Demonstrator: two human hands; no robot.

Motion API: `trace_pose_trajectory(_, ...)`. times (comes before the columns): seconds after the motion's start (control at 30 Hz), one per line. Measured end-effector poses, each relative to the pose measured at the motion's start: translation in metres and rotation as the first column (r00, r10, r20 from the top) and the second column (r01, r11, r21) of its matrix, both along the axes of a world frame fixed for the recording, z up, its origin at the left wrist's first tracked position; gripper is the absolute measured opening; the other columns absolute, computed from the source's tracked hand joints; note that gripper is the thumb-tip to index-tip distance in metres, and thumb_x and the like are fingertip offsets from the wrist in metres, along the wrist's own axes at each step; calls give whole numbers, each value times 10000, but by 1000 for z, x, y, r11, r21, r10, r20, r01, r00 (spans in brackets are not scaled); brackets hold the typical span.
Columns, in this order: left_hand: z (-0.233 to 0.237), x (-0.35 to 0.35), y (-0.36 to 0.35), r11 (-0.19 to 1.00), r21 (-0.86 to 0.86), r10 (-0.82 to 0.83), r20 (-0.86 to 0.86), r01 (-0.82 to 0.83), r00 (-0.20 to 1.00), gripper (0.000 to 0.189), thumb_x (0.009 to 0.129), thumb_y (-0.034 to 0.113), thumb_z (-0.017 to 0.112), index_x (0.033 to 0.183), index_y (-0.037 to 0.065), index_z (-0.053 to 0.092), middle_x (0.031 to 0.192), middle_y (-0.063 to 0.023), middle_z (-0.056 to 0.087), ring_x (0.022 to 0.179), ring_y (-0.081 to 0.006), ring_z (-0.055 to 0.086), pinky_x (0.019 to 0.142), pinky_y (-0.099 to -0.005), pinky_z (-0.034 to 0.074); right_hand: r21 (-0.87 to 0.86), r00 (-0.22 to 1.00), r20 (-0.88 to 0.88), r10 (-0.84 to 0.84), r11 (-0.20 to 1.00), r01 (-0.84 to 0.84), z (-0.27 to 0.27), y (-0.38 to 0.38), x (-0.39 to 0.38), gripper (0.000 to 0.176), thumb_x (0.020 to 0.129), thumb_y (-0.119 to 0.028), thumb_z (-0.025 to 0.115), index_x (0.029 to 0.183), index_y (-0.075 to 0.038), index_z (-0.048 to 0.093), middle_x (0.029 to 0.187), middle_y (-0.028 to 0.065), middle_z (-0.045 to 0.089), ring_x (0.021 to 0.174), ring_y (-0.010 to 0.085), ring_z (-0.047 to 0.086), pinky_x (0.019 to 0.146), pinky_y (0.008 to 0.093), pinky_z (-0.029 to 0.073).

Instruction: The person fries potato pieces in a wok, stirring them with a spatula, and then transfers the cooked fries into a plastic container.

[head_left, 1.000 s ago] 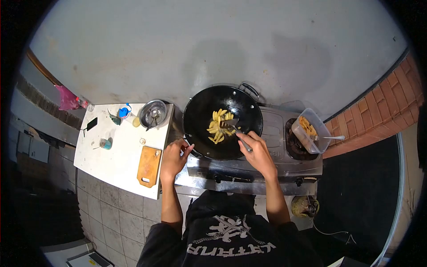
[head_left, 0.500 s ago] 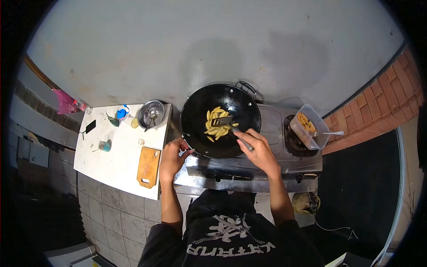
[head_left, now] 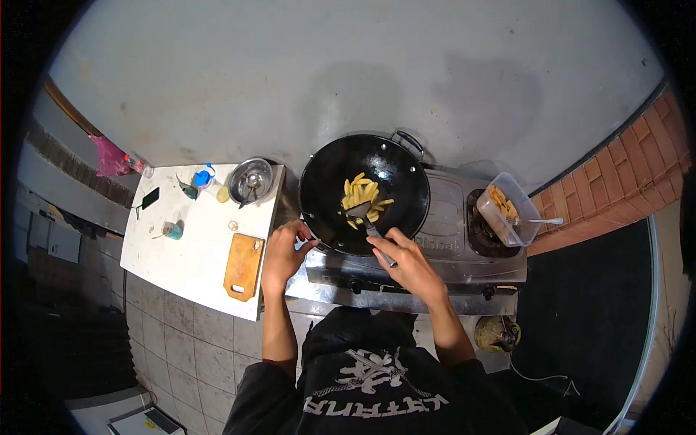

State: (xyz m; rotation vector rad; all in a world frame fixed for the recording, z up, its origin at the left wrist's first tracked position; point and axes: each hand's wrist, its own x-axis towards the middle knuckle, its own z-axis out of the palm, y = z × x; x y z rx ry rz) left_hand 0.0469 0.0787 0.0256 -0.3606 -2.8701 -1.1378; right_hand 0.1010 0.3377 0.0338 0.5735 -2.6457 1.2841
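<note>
A black wok [head_left: 330, 190] sits on the left burner of a steel gas stove [head_left: 449, 255]. It holds a loose heap of pale yellow potato strips [head_left: 366, 194], gathered a little right of its middle. The blade of a metal spatula [head_left: 360, 211] lies at the near edge of that heap, touching the strips. The right hand [head_left: 406, 262] is closed around the spatula's handle just outside the wok's near rim. The left hand [head_left: 284, 251] has its fingers curled shut at the wok's near-left edge, seemingly on a side handle, though the fingers hide it.

On the stove's right burner stands a clear plastic tub [head_left: 523, 210] with a small pile of browner, fried strips at its far end. A fork [head_left: 538, 222] rests in it, the handle sticking out to the right.

Left of the stove is a white desk [head_left: 185, 257]. At its far edge a steel bowl [head_left: 250, 180] holds a utensil. Just beside the bowl are a blue-capped container [head_left: 203, 177] and, nearer the desk's left side, a small jar [head_left: 172, 230]. What is in those two cannot be made out. A wooden cutting board [head_left: 243, 267] lies at the near right corner, and a dark phone [head_left: 150, 197] lies at the far left.

There is lettering on the stove's front panel, and a white printed word on the person's black shirt [head_left: 377, 384]. Both are too blurred to read.
</note>
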Motion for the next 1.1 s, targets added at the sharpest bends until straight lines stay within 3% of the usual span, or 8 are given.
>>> trace_pose_trajectory(0.07,0,-1,-1,1000,1,4,-1,-4,1000,238,739,75,826,814,7,611,772,-145,626,744,-308,605,678,-407,484,13,999,30,-18,1000,17,-1,6,-5,272,910,-35,675,1177,11,671,923,171,556,743,337,635,688,428,505)
trace_pose_trajectory(0.1,-2,-1,-1,1000,-2,3,-2,-3,1000,237,740,74,825,817,6,611,769,-143,623,745,-308,605,679,-407,484,6,998,-40,-53,999,53,-4,8,-9,272,892,-20,695,1163,-1,684,890,141,555,727,279,595,668,368,486)
trace_pose_trajectory(0.17,-4,-1,-1,1000,-4,1,-3,-1,1000,236,740,72,824,819,6,611,766,-142,620,746,-307,605,679,-407,484,-29,998,-17,-65,998,64,-1,12,-11,273,890,-15,694,1162,5,683,893,142,560,735,281,597,670,362,488)
trace_pose_trajectory(0.27,-3,1,0,1000,-6,0,-18,0,1000,234,740,68,822,821,6,611,765,-138,617,747,-307,604,681,-406,485,-70,994,-95,-52,996,46,2,5,-8,278,891,-12,691,1168,8,680,895,144,562,732,283,595,666,361,483)
trace_pose_trajectory(0.5,-6,-2,-3,999,32,-25,-17,25,1000,231,744,75,821,827,8,616,773,-137,620,751,-306,601,684,-409,483,-52,996,-64,-57,997,53,-13,-10,-15,278,894,-23,695,1171,-6,678,905,148,572,725,311,599,668,379,491)
trace_pose_trajectory(0.57,-8,-1,-6,998,49,-29,-33,31,999,232,746,80,821,828,6,617,776,-139,622,754,-308,601,686,-410,483,-28,997,-33,-63,998,62,-5,-1,-5,276,904,-42,690,1174,11,677,906,160,582,726,327,630,678,424,503)
trace_pose_trajectory(0.83,-8,-3,-9,999,-4,-42,-74,42,996,247,765,143,831,852,7,644,788,-135,651,732,-292,625,679,-387,491,-35,957,-158,-243,970,241,26,19,12,269,876,-6,701,1141,29,673,831,165,597,664,297,586,623,363,474)
trace_pose_trajectory(1.1,-9,-2,-1,997,51,-55,-38,56,998,234,786,130,811,845,2,625,801,-139,624,789,-323,594,724,-425,479,-22,970,-138,-201,980,200,9,8,-12,245,884,-25,698,1118,43,672,822,186,610,653,323,590,611,376,470)
